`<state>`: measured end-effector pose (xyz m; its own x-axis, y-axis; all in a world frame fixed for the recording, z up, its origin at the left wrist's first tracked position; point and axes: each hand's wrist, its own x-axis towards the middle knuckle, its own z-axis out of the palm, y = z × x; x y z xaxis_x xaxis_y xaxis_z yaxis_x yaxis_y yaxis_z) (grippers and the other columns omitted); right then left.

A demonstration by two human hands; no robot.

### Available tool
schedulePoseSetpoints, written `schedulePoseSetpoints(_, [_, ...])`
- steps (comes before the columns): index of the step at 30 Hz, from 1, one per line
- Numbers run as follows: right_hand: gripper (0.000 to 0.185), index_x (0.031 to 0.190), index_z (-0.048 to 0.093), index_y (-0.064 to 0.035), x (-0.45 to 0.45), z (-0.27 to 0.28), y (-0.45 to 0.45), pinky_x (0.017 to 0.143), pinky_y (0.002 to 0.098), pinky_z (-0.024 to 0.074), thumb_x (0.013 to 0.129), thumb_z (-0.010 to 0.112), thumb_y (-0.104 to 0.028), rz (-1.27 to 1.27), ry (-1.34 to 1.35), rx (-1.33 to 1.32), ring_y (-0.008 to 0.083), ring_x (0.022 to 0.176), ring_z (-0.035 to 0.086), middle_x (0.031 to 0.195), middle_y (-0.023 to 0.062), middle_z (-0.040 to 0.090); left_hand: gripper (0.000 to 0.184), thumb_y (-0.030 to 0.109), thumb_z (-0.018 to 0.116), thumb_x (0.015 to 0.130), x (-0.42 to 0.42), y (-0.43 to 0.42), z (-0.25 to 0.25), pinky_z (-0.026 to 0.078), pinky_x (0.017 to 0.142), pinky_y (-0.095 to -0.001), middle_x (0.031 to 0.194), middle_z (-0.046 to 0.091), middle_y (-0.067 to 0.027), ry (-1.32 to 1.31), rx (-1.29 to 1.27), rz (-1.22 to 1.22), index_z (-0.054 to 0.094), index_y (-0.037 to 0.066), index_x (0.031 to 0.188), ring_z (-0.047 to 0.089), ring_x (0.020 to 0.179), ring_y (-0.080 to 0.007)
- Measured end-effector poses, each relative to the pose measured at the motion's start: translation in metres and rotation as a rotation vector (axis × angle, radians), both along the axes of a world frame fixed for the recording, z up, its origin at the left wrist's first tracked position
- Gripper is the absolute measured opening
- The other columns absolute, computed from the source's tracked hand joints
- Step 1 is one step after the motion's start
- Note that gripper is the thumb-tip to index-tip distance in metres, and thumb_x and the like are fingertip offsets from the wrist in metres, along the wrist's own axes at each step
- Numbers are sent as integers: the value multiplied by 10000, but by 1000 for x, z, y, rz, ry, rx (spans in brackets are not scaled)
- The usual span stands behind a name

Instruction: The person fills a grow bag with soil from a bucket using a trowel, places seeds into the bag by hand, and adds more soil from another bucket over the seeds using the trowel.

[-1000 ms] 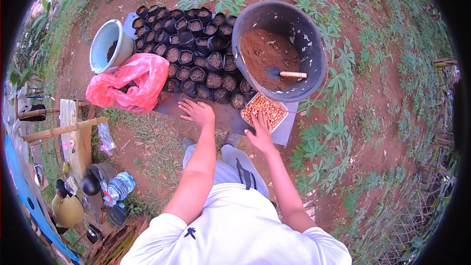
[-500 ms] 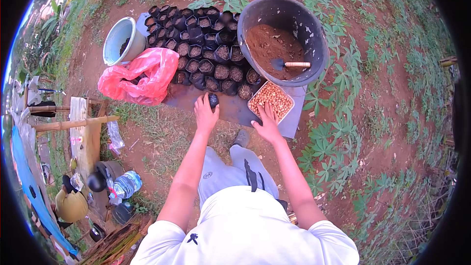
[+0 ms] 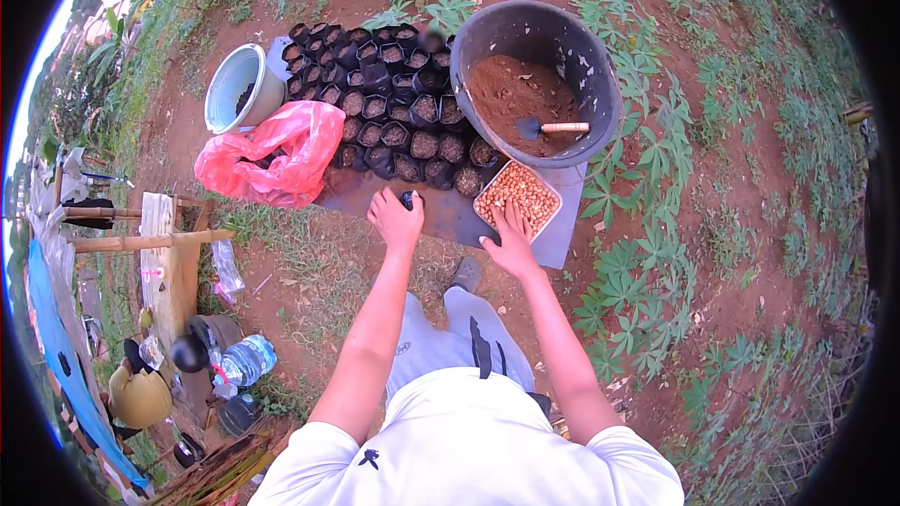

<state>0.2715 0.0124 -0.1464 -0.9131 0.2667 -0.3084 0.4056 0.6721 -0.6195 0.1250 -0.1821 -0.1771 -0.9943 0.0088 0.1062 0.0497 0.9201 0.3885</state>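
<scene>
My left hand [image 3: 397, 217] is closed round a small black object [image 3: 407, 200], above the front edge of the board [image 3: 450, 215]. My right hand [image 3: 511, 239] rests at the near edge of a square white tray of tan seeds [image 3: 531, 189], fingertips among them; whether they pinch any is too small to tell. Behind my hands, several black bags of soil [image 3: 424, 145] stand in rows. A large dark tub [image 3: 605, 84] of brown soil, holding a small trowel [image 3: 553, 127], sits beyond the tray. Left of the bags lies a red plastic bag [image 3: 300, 145].
A pale blue bucket [image 3: 267, 89] stands behind the red bag. Bamboo poles and a wooden post [image 3: 164, 272] rise at left, near a water bottle [image 3: 248, 359]. Leafy plants [image 3: 619, 290] grow to the right. My legs are below the board.
My left hand lay spread on the board and now grips the small black object. My right hand stays at the seeds. The whole view has shifted slightly.
</scene>
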Motion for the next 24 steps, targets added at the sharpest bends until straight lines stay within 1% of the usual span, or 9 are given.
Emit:
schedulePoseSetpoints(1, [793,1539,338,-149,0,0,0,1214,508,76,843,657,-356,0,0,4,350,1528,95,1638,222,122,551,400,659,841,-3,4,-6,369,1015,-556,1147,561,-226,0,4,0,551,-34,1163,524,1168,-395])
schedulePoseSetpoints(3, [794,1539,339,-147,0,1,0,1213,510,81,841,656,-356,1,3,6,349,1528,98,1636,222,134,625,373,638,850,-8,13,-18,300,1114,-567,1304,518,-291,73,3,116,504,-67,1275,457,1291,-439])
schedulePoseSetpoints(4, [793,1539,338,-140,0,2,0,1213,508,82,843,652,-354,-2,2,1,344,1529,99,1636,219,138,625,373,638,850,-11,17,-24,300,1114,-567,1304,518,-291,72,9,118,504,-67,1275,457,1291,-439])
schedulePoseSetpoints(6, [791,1538,339,-136,-1,1,0,1212,509,82,844,652,-353,-3,-8,1,343,1529,98,1637,217,136,680,368,593,890,-12,23,-30,224,1170,-576,1455,406,-319,-63,42,234,435,-82,1374,338,1406,-456])
schedulePoseSetpoints(7, [790,1537,340,-133,-1,0,0,1212,509,82,845,652,-352,-7,-15,-4,341,1530,98,1638,216,133,680,368,593,890,-13,26,-30,224,1170,-576,1455,406,-319,-67,44,237,435,-82,1374,338,1406,-456])
schedulePoseSetpoints(9, [788,1537,341,-130,-1,0,0,1212,509,82,846,651,-350,-5,-12,2,338,1531,89,1640,214,129,670,354,541,936,-15,30,-30,182,1185,-582,1527,312,-319,-122,54,334,395,-83,1423,243,1462,-444])
schedulePoseSetpoints(15, [790,1542,336,-134,-2,1,0,1214,503,67,848,652,-340,-12,-28,-19,326,1535,76,1644,207,114,652,307,497,960,-17,35,-37,121,1196,-590,1582,203,-311,-139,50,374,348,-76,1466,148,1495,-440])
schedulePoseSetpoints(21, [783,1541,336,-133,-2,1,0,1214,505,71,852,652,-327,-10,-33,-15,330,1534,78,1645,208,110,647,185,500,907,-19,35,-48,112,1194,-601,1586,200,-301,-103,46,340,331,-51,1485,153,1491,-447])
schedulePoseSetpoints(24, [787,1540,337,-126,-4,3,1,1213,509,72,847,658,-315,-11,-31,-29,343,1531,85,1640,220,114,659,163,512,886,-18,35,-45,109,1196,-602,1590,204,-287,-99,59,322,333,-32,1489,155,1494,-436])
